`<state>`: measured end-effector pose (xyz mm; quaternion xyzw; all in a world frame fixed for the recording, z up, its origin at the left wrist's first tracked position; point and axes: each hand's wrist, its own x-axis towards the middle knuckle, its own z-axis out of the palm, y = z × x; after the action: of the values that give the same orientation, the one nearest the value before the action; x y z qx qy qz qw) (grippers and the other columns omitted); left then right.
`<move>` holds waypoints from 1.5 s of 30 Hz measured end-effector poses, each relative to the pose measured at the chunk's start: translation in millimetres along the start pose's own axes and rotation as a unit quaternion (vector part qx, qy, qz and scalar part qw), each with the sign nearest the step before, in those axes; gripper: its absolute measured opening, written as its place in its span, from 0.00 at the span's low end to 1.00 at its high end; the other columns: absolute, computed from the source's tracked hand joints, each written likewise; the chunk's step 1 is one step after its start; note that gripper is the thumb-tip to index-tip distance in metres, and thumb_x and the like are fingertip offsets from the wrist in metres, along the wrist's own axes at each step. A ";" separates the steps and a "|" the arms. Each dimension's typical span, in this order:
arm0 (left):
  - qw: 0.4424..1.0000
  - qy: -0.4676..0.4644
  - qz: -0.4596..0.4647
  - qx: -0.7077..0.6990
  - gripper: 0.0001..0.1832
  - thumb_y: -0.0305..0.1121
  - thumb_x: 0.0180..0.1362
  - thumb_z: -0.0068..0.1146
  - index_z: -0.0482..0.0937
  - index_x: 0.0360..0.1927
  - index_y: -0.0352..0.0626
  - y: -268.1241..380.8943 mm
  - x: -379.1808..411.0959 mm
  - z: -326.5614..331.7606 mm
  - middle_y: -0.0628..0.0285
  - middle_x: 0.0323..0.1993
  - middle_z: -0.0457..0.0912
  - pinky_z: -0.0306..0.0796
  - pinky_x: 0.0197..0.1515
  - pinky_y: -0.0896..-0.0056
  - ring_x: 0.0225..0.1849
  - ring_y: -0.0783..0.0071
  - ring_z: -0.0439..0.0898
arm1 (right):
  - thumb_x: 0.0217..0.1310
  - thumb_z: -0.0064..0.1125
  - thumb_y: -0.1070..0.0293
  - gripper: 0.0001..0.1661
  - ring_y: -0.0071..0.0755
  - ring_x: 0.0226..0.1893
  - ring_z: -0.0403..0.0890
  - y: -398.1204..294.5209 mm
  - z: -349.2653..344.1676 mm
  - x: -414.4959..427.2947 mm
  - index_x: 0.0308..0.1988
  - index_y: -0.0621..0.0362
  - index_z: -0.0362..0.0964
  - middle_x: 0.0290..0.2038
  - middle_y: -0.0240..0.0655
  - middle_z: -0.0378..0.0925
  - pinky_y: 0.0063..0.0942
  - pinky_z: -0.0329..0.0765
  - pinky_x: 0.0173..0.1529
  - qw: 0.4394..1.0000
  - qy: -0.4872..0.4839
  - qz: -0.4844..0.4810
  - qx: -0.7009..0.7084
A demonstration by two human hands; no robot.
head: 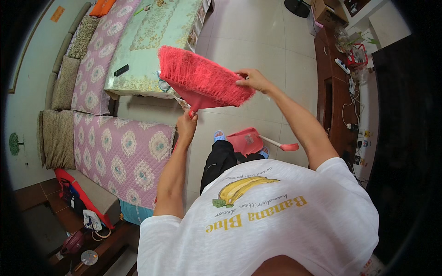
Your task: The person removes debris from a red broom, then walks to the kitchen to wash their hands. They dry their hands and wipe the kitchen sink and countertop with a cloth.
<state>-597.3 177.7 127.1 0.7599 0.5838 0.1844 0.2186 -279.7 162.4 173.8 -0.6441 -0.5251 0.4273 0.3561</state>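
A broom with a red plastic head and dense red bristles is held up in front of me, bristles turned upward. My left hand grips it just below the head, around the neck of the handle. Most of the handle is hidden behind my left arm. At the right end of the bristles, my right hand has its thumb and fingertips on the strands. A red dustpan with a pale, red-tipped handle rests on the floor by my feet, partly behind my trousers.
A table with a pale green cloth stands ahead left, a black remote control on it. Pink quilted sofa covers line the left. A brown cabinet with power cords runs along the right, beside a large dark screen.
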 end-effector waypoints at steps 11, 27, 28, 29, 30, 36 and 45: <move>0.997 -0.008 -0.029 -0.073 0.08 0.34 0.46 0.51 0.73 0.26 0.40 24.8 -14.0 0.7 0.46 0.20 0.74 0.66 0.29 0.54 0.27 0.45 0.74 | 0.48 0.56 0.61 0.14 0.43 0.19 0.70 7.7 -12.5 8.6 0.23 0.62 0.72 0.20 0.45 0.72 0.34 0.68 0.27 0.951 0.286 0.010 -0.120; 0.995 0.065 -0.013 -0.081 0.08 0.34 0.47 0.52 0.71 0.24 0.39 37.1 -23.1 -5.1 0.46 0.16 0.70 0.65 0.25 0.62 0.21 0.50 0.73 | 0.48 0.56 0.70 0.07 0.25 0.26 0.73 -62.9 5.5 3.6 0.29 0.61 0.74 0.26 0.33 0.74 0.23 0.70 0.34 0.990 0.061 -0.115 0.058; 0.994 0.065 -0.010 -0.089 0.08 0.34 0.47 0.52 0.71 0.23 0.39 38.7 -23.8 -6.3 0.46 0.16 0.69 0.65 0.25 0.62 0.21 0.50 0.73 | 0.46 0.56 0.70 0.06 0.28 0.26 0.73 -71.0 8.1 2.8 0.24 0.61 0.74 0.25 0.36 0.74 0.24 0.69 0.33 0.985 0.108 -0.138 0.004; 0.994 0.065 -0.013 -0.089 0.08 0.34 0.47 0.52 0.71 0.23 0.39 35.3 -24.0 -1.5 0.46 0.16 0.69 0.65 0.25 0.62 0.21 0.50 0.73 | 0.45 0.56 0.71 0.05 0.29 0.24 0.72 -69.8 12.5 7.4 0.23 0.62 0.73 0.24 0.37 0.73 0.25 0.69 0.32 0.971 0.153 -0.166 -0.077; 0.994 0.065 -0.016 -0.090 0.08 0.33 0.47 0.52 0.71 0.23 0.39 28.3 -25.7 6.2 0.46 0.16 0.69 0.65 0.25 0.62 0.21 0.50 0.73 | 0.43 0.56 0.72 0.05 0.30 0.23 0.72 -64.3 19.0 12.3 0.22 0.62 0.73 0.22 0.38 0.73 0.25 0.69 0.31 0.948 0.197 -0.192 -0.157; 0.996 0.044 -0.024 -0.071 0.07 0.34 0.49 0.52 0.73 0.29 0.43 36.2 -29.0 9.7 0.47 0.21 0.74 0.66 0.27 0.54 0.26 0.46 0.73 | 0.45 0.54 0.76 0.04 0.26 0.18 0.67 -27.2 11.8 37.3 0.21 0.63 0.69 0.20 0.32 0.70 0.25 0.65 0.20 0.945 0.278 0.130 0.110; 0.994 0.053 -0.029 -0.095 0.07 0.34 0.49 0.51 0.75 0.29 0.44 24.7 -25.8 11.6 0.47 0.20 0.73 0.66 0.27 0.54 0.26 0.46 0.74 | 0.48 0.50 0.76 0.04 0.25 0.16 0.66 -6.7 -50.9 28.8 0.24 0.64 0.66 0.21 0.36 0.69 0.23 0.65 0.18 0.823 0.288 0.133 0.472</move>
<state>-577.6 145.9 130.3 0.7074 0.5962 0.2725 0.2643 -232.7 191.4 194.2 -0.5547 -0.0421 0.4609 0.6915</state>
